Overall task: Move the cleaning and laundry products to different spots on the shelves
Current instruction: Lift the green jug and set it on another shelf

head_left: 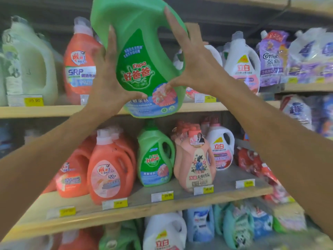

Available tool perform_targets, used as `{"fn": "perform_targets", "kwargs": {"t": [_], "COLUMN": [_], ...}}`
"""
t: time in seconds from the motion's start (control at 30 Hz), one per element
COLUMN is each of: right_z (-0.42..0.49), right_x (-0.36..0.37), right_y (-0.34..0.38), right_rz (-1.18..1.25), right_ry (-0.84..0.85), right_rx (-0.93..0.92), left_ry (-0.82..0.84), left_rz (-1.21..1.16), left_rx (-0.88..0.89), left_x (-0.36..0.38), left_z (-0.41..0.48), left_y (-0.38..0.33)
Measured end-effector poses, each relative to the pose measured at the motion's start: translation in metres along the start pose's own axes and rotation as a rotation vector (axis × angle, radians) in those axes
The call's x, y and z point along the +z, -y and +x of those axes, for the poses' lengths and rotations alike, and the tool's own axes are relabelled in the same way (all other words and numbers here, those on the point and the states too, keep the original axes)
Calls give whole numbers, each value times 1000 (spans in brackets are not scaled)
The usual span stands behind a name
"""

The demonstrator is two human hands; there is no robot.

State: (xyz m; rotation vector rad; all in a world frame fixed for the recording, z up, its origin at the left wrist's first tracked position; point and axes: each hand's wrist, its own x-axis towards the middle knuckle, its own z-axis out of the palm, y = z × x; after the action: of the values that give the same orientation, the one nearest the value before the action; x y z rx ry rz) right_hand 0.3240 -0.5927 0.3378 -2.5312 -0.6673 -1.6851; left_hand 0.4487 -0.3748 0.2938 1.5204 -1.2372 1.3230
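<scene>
Head view, 1 view only.

- We are holding 1 green Kispa detergent jug (142, 56) aloft, tilted with its top leaning left. It is hanging in the air in front of the upper shelf (54, 111) and touching no board.
- Left hand (111, 74): fingers are spread and straight along the jug's left flank, and the thumb is lying across the bottom of the label. It is pressing, not wrapping.
- Right hand (194, 65): fingers are splayed upward beside the handle opening, with the thumb resting on the pink part of the label. We are clamping the jug between 2 flat hands. Nothing is hooked through the handle.
- On the upper shelf, an orange SRP jug (79, 65) is standing to the left of the held jug and a white Liby jug (241, 64) to the right. The held jug is hiding the space between them, so we cannot tell how free it is.
- On the middle shelf (180, 201), a second green Kispa jug (155, 159) is standing between orange jugs (110, 168) and a peach bottle (196, 163).

Our judgement: we are in the carrying step, with the jug off any shelf and heading for a new spot, probably on the upper row.

The next move is calling for righting the jug and lowering its base flat onto the board. We should be clearing the neighbours' caps on the way in. The palm-only clamp is risking a slip if the pressure eases.
</scene>
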Motion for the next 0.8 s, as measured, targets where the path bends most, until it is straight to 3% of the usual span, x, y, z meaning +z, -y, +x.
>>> {"fn": "perform_targets", "kwargs": {"t": [0.8], "right_z": [-145], "right_x": [103], "right_y": [-16], "right_rz": [114], "right_ry": [65], "right_rx": [1], "left_ry": [40], "left_rz": [9], "left_rx": [-99], "left_x": [64], "left_z": [-165], "left_y": [15]}}
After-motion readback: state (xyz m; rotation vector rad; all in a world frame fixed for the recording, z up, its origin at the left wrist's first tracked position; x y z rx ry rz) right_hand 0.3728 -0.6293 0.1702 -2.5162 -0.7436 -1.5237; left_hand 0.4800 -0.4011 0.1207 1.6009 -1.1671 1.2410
